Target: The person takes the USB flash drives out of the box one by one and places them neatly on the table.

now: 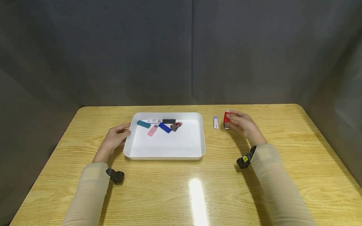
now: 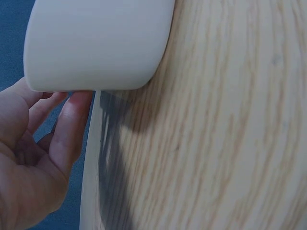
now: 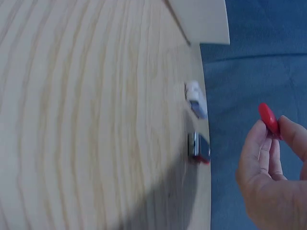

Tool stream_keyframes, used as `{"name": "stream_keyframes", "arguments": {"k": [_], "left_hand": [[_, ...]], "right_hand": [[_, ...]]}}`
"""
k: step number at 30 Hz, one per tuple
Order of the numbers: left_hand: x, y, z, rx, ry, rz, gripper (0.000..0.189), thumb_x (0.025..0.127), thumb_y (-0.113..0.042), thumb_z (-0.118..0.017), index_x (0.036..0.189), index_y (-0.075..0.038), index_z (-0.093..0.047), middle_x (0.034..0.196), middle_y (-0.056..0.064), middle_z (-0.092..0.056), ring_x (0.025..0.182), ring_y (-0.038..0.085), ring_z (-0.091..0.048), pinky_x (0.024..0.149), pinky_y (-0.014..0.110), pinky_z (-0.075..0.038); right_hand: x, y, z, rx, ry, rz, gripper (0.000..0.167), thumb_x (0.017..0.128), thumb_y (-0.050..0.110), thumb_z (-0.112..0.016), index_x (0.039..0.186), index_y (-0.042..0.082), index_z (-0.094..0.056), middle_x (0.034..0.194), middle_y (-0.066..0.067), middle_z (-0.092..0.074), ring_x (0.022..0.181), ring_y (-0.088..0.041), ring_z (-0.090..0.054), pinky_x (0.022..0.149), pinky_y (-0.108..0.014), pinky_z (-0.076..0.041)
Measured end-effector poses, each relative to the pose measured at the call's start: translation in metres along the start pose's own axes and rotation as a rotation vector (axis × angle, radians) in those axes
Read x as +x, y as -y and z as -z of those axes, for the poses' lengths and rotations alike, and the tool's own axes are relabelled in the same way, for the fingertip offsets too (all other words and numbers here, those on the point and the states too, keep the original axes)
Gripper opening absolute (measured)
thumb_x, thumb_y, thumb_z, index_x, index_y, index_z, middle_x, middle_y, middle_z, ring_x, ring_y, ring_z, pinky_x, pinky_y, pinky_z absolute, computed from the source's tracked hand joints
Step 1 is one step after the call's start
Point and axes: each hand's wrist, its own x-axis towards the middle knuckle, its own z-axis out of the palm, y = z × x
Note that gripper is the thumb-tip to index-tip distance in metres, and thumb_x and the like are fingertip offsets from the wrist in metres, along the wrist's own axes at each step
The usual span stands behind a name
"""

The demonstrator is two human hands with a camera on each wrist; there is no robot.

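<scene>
One red plastic USB stick (image 1: 227,117) with metal plug | your right hand (image 1: 243,124) is pinching it between thumb and fingertips | silver-and-dark stick (image 3: 199,147) lying below them, white-and-lavender stick (image 1: 216,122) to their left | your left hand's (image 1: 113,138) loose fingers are touching the white rectangular tray (image 1: 169,145) | you're risking a drop if that pinch is slackening

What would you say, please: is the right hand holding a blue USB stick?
No, the right hand pinches a red USB stick.

Nine USB sticks (image 1: 165,127), one tray (image 1: 167,147)
</scene>
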Motion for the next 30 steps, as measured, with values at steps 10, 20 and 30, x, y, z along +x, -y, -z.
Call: {"name": "stream_keyframes", "arguments": {"k": [10, 20, 30], "left_hand": [[0.001, 0.001, 0.000, 0.002, -0.003, 0.014, 0.049, 0.099, -0.020, -0.048, 0.146, -0.012, -0.039, 0.133, 0.023, -0.049, 0.104, 0.023, -0.060, 0.073, 0.018, -0.054], [0.002, 0.003, 0.000, 0.007, -0.005, 0.020, 0.049, 0.099, -0.021, -0.047, 0.146, -0.012, -0.039, 0.133, 0.022, -0.049, 0.105, 0.023, -0.060, 0.074, 0.020, -0.055], [0.002, 0.002, 0.001, -0.010, -0.001, 0.003, 0.049, 0.099, -0.021, -0.048, 0.146, -0.012, -0.039, 0.133, 0.023, -0.050, 0.102, 0.020, -0.061, 0.073, 0.018, -0.054]], "right_hand": [[-0.006, 0.001, 0.014, -0.018, -0.066, -0.021, 0.041, 0.093, 0.006, -0.058, 0.130, 0.005, -0.042, 0.086, 0.010, -0.063, 0.079, 0.000, -0.065, 0.079, -0.015, -0.054], [-0.009, -0.006, 0.027, -0.190, -0.074, -0.003, 0.055, 0.095, 0.005, -0.052, 0.144, -0.008, -0.029, 0.087, 0.015, -0.061, 0.080, 0.005, -0.063, 0.080, -0.011, -0.052], [0.000, -0.016, 0.042, -0.203, -0.063, 0.032, 0.057, 0.092, 0.010, -0.061, 0.140, -0.010, -0.036, 0.088, 0.014, -0.063, 0.081, 0.004, -0.063, 0.078, -0.012, -0.053]]}}
